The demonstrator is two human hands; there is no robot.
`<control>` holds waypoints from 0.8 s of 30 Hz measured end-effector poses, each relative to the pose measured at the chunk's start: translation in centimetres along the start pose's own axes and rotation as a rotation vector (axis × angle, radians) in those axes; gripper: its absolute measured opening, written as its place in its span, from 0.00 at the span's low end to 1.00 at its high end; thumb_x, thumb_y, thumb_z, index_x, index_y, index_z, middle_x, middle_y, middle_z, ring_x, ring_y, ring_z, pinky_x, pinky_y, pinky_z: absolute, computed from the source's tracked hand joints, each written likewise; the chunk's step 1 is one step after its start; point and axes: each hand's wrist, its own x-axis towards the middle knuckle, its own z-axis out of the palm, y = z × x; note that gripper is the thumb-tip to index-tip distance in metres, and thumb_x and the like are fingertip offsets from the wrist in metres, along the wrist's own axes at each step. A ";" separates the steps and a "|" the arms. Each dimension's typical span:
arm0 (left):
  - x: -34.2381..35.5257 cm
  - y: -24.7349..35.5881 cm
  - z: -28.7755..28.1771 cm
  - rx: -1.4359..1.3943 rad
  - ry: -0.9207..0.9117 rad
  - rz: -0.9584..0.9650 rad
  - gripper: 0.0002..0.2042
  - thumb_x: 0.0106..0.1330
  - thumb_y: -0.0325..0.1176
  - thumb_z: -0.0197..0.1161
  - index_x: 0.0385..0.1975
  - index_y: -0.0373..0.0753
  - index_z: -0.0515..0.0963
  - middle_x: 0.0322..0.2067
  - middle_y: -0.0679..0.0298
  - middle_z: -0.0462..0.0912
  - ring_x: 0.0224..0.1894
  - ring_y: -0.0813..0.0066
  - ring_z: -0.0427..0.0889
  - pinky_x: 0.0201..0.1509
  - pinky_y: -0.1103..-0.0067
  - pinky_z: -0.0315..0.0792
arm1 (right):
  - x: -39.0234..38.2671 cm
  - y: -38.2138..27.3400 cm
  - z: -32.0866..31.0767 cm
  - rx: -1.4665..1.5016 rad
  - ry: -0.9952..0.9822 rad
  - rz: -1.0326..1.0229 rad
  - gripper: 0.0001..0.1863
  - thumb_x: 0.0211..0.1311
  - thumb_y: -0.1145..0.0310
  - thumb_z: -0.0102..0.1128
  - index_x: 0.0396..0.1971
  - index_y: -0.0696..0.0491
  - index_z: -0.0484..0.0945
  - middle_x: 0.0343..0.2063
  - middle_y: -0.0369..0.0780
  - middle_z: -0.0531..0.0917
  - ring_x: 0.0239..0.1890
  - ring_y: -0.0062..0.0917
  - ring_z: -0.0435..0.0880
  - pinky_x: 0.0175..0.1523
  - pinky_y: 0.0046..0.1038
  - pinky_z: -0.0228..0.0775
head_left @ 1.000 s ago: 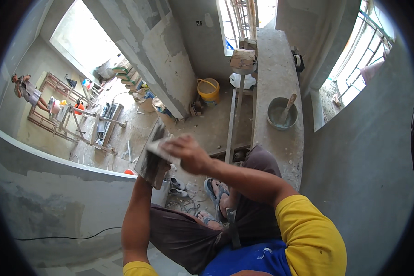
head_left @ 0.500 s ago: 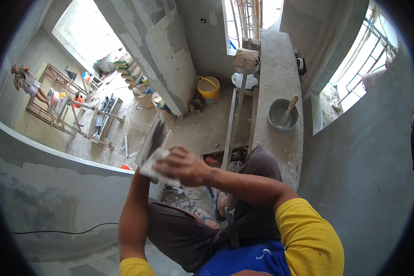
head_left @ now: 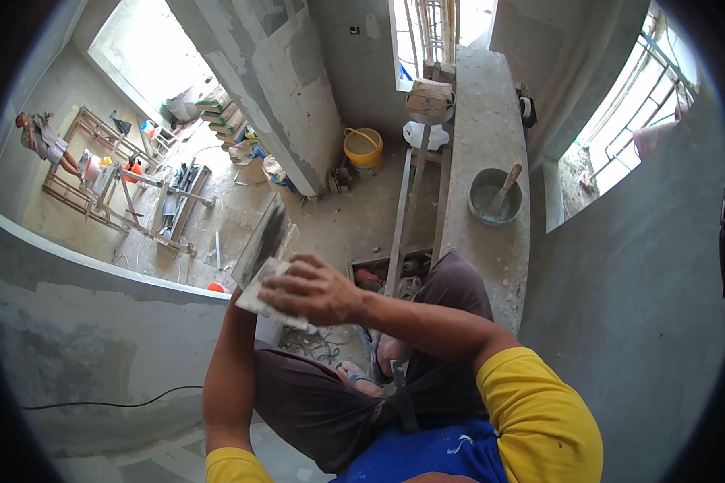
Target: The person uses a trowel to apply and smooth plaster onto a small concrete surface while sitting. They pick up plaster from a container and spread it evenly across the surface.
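Note:
My right hand (head_left: 318, 291) is closed on a pale, flat rectangular plastering blade (head_left: 258, 299), with its fingers over the top face. Just beyond the blade, a thin flat plasterer's hawk (head_left: 263, 241) stands steeply tilted, its face smeared with grey. The hawk is held up at the end of my left forearm (head_left: 232, 354); my left hand itself is hidden behind the hawk and blade. The blade overlaps the hawk's near edge, and I cannot tell whether they touch. Both are in the air above my left knee.
To the right, a pail (head_left: 495, 197) of grey mix with a wooden-handled tool stands on a concrete ledge (head_left: 491, 105). A yellow bucket (head_left: 363, 153) sits on the floor ahead. A low wall (head_left: 97, 322) runs along the left. Beyond it are trestles (head_left: 149, 205) and another person (head_left: 47, 141).
My right hand and the blade have shifted slightly left, and the blade now shows more of its flat face. The hawk has moved a little left too.

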 end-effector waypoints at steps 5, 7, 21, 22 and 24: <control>0.2 0.9 -0.2 -0.110 -0.239 -0.013 0.17 0.70 0.42 0.55 0.53 0.39 0.70 0.38 0.58 0.79 0.31 0.73 0.79 0.29 0.79 0.75 | 0.2 5.0 -0.5 -0.037 0.169 0.489 0.27 0.48 0.84 0.54 0.52 0.52 0.78 0.48 0.44 0.82 0.49 0.35 0.77 0.53 0.38 0.63; 2.0 0.3 -2.6 0.661 -0.198 0.428 0.17 0.67 0.40 0.57 0.52 0.39 0.71 0.39 0.59 0.79 0.34 0.71 0.80 0.34 0.77 0.76 | 0.6 4.0 0.3 -0.030 0.166 0.361 0.27 0.49 0.83 0.55 0.53 0.53 0.78 0.50 0.45 0.81 0.50 0.37 0.78 0.54 0.38 0.64; 5.3 -0.9 -5.1 0.699 -0.439 0.648 0.20 0.71 0.44 0.54 0.56 0.40 0.69 0.36 0.60 0.78 0.30 0.71 0.79 0.28 0.79 0.75 | 0.3 0.6 1.2 -0.050 0.065 0.062 0.27 0.51 0.77 0.60 0.56 0.51 0.75 0.51 0.43 0.79 0.45 0.34 0.78 0.55 0.37 0.63; 5.5 -0.7 -4.8 0.710 -0.475 0.666 0.20 0.71 0.44 0.54 0.56 0.40 0.69 0.37 0.60 0.78 0.31 0.71 0.80 0.28 0.79 0.75 | 0.3 -0.1 1.4 -0.007 0.056 -0.023 0.28 0.50 0.76 0.61 0.56 0.50 0.75 0.52 0.43 0.79 0.45 0.34 0.78 0.55 0.37 0.63; 5.6 -0.5 -4.6 0.733 -0.542 0.700 0.20 0.70 0.45 0.54 0.56 0.40 0.69 0.37 0.59 0.78 0.31 0.70 0.80 0.28 0.78 0.75 | 0.2 0.3 1.0 -0.017 0.045 -0.032 0.30 0.49 0.79 0.59 0.57 0.49 0.75 0.50 0.39 0.80 0.42 0.30 0.77 0.51 0.37 0.64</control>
